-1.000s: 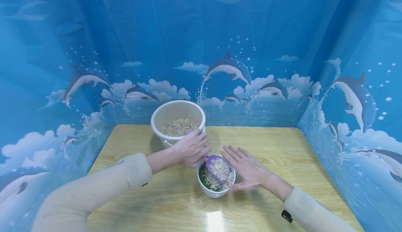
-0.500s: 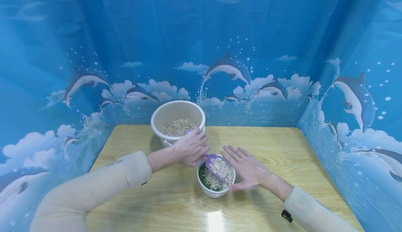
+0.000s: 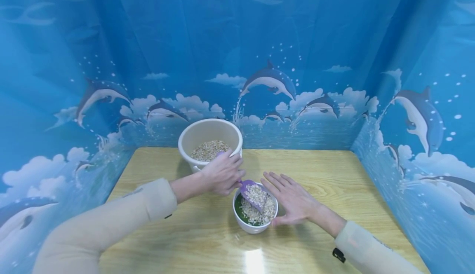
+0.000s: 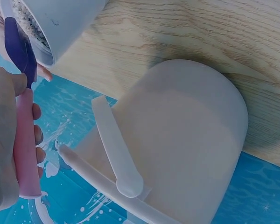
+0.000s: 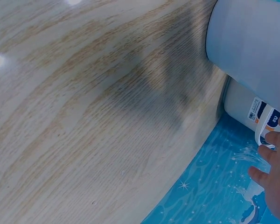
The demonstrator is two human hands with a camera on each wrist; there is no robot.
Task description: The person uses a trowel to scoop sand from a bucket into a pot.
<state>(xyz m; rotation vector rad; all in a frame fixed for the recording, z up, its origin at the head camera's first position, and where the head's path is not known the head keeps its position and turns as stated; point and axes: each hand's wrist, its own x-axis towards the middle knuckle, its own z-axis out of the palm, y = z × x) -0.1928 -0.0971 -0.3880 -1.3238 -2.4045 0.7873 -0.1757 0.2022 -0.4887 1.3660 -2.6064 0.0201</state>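
My left hand [image 3: 224, 173] grips the handle [image 4: 27, 140] of a purple scoop [image 3: 243, 189], its fingers curled round it. The scoop's blade reaches over the rim of a small white bowl [image 3: 253, 228] with a green inside. Pale grain [image 3: 257, 197] lies on the blade and in the bowl below; where one ends and the other begins is hard to tell. At the bowl's right side is my right hand [image 3: 293, 200], fingers straight and spread, thumb close to the rim. Whether that hand touches the bowl is unclear.
Behind my left hand stands a larger white bucket [image 3: 194, 138] partly filled with mixed grain [image 3: 209, 150]; its handle [image 4: 114, 149] hangs at the side. Both vessels are on a wooden table [image 3: 315, 167]. A blue dolphin-print curtain [image 3: 237, 39] surrounds the table on three sides.
My left hand and the scoop have shifted slightly to the left, drawing the blade back a little over the bowl. My right hand and the bowl have stayed in place.
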